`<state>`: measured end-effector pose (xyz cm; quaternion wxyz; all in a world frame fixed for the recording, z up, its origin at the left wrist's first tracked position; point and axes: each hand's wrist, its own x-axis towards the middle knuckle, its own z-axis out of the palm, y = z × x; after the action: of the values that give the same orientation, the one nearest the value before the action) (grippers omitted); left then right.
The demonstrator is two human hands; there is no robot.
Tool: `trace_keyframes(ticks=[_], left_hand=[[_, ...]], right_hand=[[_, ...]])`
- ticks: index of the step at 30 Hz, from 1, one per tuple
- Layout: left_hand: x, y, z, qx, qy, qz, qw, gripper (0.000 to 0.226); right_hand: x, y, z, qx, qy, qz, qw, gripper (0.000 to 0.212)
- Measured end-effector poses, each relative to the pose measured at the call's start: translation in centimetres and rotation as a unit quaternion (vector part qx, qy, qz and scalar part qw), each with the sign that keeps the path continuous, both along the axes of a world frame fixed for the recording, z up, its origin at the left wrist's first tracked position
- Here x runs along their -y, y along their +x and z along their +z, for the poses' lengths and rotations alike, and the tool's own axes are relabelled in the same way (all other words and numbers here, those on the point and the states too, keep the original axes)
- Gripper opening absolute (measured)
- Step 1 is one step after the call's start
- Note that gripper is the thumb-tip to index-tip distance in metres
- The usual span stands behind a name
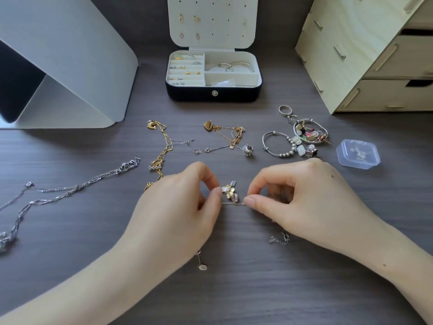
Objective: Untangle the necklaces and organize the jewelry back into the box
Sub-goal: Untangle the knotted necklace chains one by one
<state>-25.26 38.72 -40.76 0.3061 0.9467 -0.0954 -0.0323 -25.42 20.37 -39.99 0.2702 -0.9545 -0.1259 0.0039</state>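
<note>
Dark wood-grain desk [234,289]: one thin silver chain [232,203], gold flower pendant [228,190], taut between left hand [178,207] and right hand [304,202], each pinching it thumb-to-forefinger. One open black jewelry box [213,96] behind.

Desk [234,289]: dark grey-brown, horizontal wood grain. Jewelry box [187,96]: black shell, cream lining, lid panel dotted with small holes. Front-left of the box lie a gold chain [166,144] and, further left, a silver chain [110,172]; right of the box, a pale-wood drawer unit [351,55] and a clear plastic case [357,154].
</note>
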Motion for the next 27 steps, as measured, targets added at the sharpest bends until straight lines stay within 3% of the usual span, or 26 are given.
trace_keyframes(ticks=[6, 10, 14, 20, 27], left_hand=[[-0.1, 0.1, 0.0, -0.018, 0.001, -0.016, 1.0, 0.013], [-0.3, 0.1, -0.1, -0.023, -0.012, -0.023, 0.999, 0.012], [-0.6, 0.1, -0.2, -0.021, -0.027, -0.041, 0.999, 0.011], [-0.6, -0.1, -0.3, 0.001, -0.035, -0.052, 0.998, 0.017], [-0.5, -0.1, -0.4, 0.017, -0.04, -0.052, 0.998, 0.02]], right_hand=[[0.0, 0.3, 0.3, 0.12, -0.047, 0.001, 0.992, 0.02], [-0.9, 1.8, 0.2, 0.153, -0.067, 0.098, 0.981, 0.028], [-1.3, 3.1, -0.5, 0.114, -0.097, 0.179, 0.972, 0.03], [-1.1, 3.5, -0.7, 0.037, -0.046, 0.171, 0.984, 0.003], [-0.4, 3.3, 0.0, -0.029, 0.07, 0.139, 0.987, 0.003]])
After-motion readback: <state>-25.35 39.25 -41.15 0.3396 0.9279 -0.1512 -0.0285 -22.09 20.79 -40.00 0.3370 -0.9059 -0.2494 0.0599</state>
